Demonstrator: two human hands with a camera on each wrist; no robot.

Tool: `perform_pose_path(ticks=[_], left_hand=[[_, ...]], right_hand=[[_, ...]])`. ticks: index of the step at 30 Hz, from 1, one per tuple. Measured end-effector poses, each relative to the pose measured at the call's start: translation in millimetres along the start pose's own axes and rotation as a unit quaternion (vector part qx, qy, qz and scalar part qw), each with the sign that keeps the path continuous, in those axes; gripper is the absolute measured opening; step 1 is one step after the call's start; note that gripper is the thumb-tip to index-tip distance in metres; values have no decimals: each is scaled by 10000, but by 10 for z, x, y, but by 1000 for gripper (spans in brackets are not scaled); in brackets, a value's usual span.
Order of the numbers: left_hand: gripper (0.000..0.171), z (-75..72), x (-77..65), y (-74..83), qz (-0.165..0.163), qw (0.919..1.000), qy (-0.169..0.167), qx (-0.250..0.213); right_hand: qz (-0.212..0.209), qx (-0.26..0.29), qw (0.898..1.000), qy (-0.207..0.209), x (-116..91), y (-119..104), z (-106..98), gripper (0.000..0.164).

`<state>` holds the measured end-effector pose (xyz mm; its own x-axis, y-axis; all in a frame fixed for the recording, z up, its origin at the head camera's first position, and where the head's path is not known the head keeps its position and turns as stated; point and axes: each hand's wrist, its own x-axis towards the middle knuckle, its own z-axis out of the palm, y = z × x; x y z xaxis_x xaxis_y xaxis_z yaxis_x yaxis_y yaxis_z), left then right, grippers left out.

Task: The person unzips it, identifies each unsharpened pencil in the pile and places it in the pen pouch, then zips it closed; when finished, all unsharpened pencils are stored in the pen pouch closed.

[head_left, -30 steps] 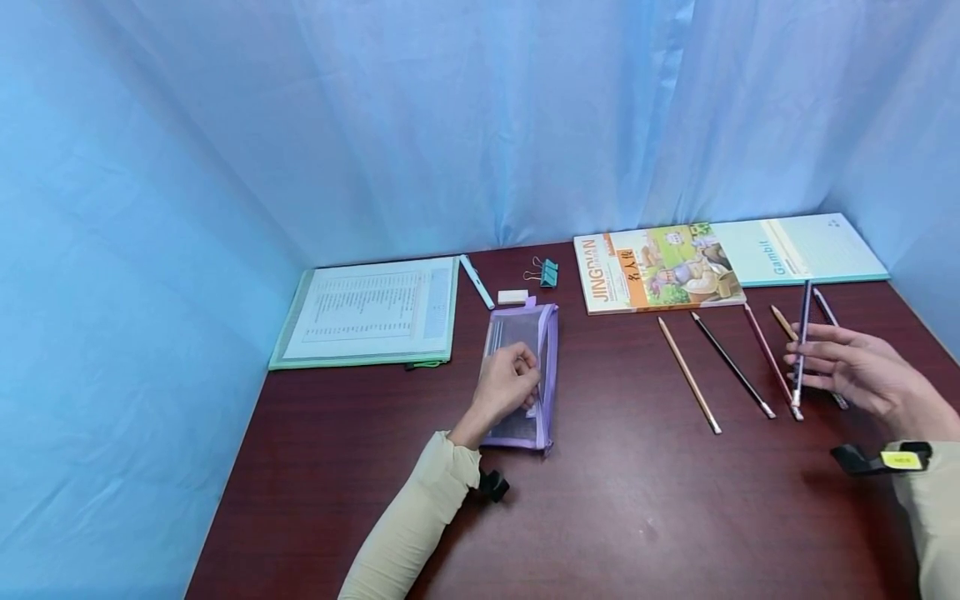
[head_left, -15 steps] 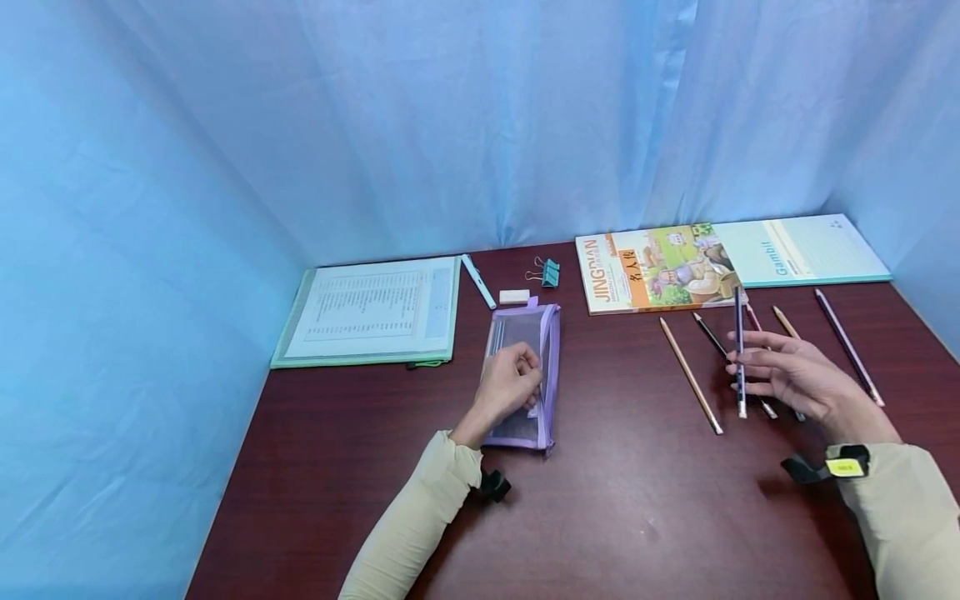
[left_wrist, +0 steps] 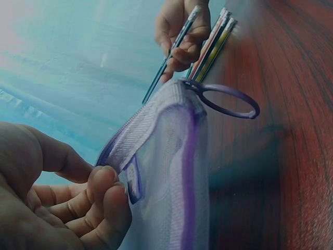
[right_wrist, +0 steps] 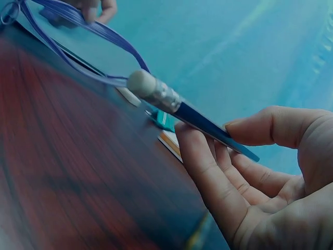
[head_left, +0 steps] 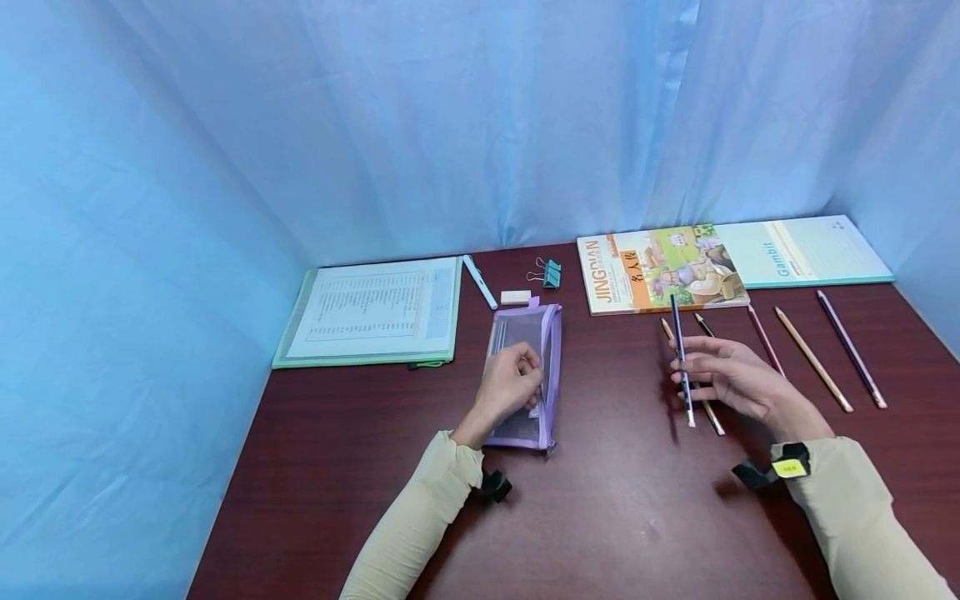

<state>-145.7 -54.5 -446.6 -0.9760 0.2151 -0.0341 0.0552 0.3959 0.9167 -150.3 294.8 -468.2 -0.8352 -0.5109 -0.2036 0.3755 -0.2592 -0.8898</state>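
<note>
My left hand (head_left: 510,385) pinches the zipped edge of a purple mesh pencil pouch (head_left: 517,431), which lies on the dark wood table. In the left wrist view the pouch mouth (left_wrist: 138,130) gapes a little beside the thumb and fingers. To the right, my right hand (head_left: 738,382) holds a dark blue pencil (head_left: 678,333) between thumb and fingers, raised above the table. The right wrist view shows its white eraser (right_wrist: 140,83) pointing toward the pouch. Beneath and beside this hand lie a tan pencil (head_left: 713,419) and a black pencil (head_left: 702,322), both partly hidden.
Further right lie a dark red pencil (head_left: 765,337), a yellowish pencil (head_left: 813,360) and a purple pencil (head_left: 851,350). Behind the pouch are an eraser (head_left: 515,297), a pen (head_left: 480,282) and a binder clip (head_left: 551,273). Books (head_left: 660,271) and a document folder (head_left: 367,312) border the back.
My right hand has moved left with the dark blue pencil, from over the rightmost pencils toward the pouch. The left hand has stayed at the pouch edge.
</note>
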Motion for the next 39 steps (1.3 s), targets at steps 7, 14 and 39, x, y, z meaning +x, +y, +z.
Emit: perform_pose_path(ticks=[7,14,39], left_hand=[[6,1,-5,11,45,10000,14,2],[6,12,0,-11,69,10000,2,-60],[5,-3,8,28,-160,9996,-140,-178]], right_hand=[[189,-247,9994,-166,166,57,268,35],[689,-594,9958,-112,424,164,621,31],[697,-1152,9856,1018,1035,356,1474,55]])
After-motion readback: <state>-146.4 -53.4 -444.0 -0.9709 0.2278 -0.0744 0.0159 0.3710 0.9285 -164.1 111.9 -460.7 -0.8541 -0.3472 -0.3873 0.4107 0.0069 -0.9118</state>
